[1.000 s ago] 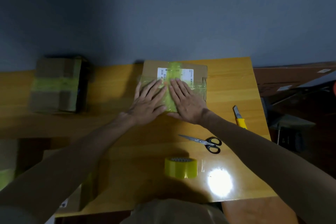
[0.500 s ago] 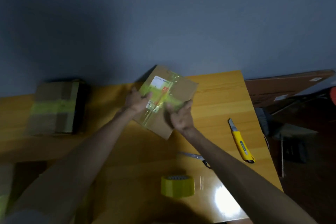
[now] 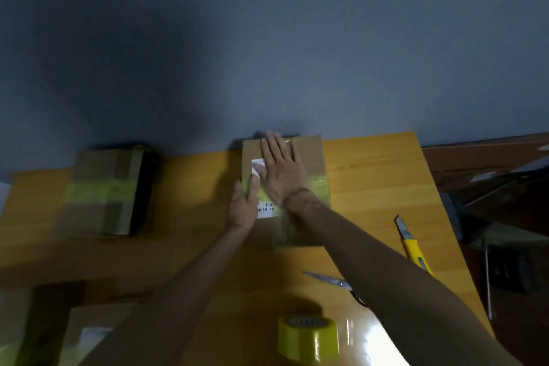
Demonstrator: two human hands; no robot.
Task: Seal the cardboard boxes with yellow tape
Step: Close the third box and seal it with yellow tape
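A flat cardboard box [image 3: 310,157] with a white label and yellow tape across it lies at the back of the wooden table [image 3: 374,181]. My right hand [image 3: 282,171] presses flat on its top, fingers straight and pointing toward the wall. My left hand [image 3: 245,203] rests against the box's left edge, thumb on the top. A roll of yellow tape [image 3: 309,337] stands near the table's front edge.
A second taped box [image 3: 105,190] sits at the back left. Scissors [image 3: 329,279] lie partly under my right forearm, and a yellow utility knife [image 3: 413,246] lies to the right. Another box [image 3: 89,333] with a label is at the lower left. The grey wall rises behind.
The box was lifted and turned in both hands, then set down flat further back. My right hand now presses along its top and my left hand is at its left side.
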